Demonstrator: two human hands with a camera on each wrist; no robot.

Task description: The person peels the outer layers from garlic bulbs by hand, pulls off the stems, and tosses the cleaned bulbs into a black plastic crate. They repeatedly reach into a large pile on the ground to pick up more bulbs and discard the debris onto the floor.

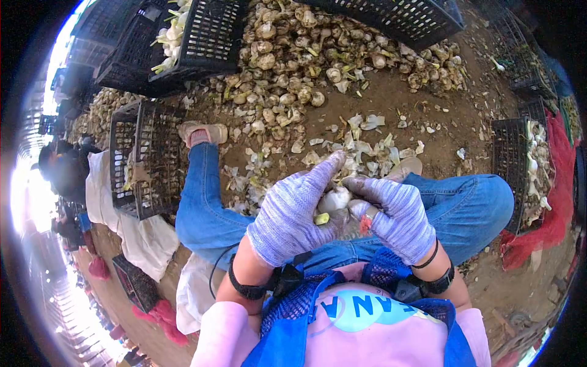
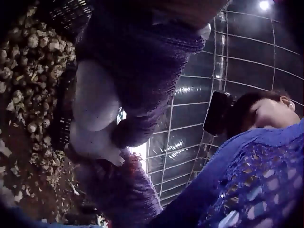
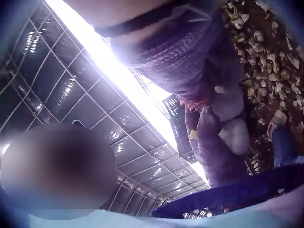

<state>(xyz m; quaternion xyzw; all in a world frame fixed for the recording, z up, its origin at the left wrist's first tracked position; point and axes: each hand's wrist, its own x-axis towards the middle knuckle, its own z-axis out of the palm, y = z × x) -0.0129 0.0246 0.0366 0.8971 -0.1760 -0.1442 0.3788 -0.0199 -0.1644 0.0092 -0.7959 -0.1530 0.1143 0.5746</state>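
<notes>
A pale garlic bulb sits between my two gloved hands, above my lap in the head view. My left hand grips it from the left, with the thumb pointing up past the bulb. A short yellow-green cut stem shows against the left fingers. From the other side my right hand pinches the bulb, fingers bent against it. Both lilac knit gloves are dirt-stained at the fingertips, and a red patch shows on the right glove. The hands partly hide the bulb's lower side.
Ahead lies a large heap of garlic bulbs, with loose peelings on the dirt floor between my legs. Black crates stand at left, upper left, top and right. Red netting lies beside the right crate.
</notes>
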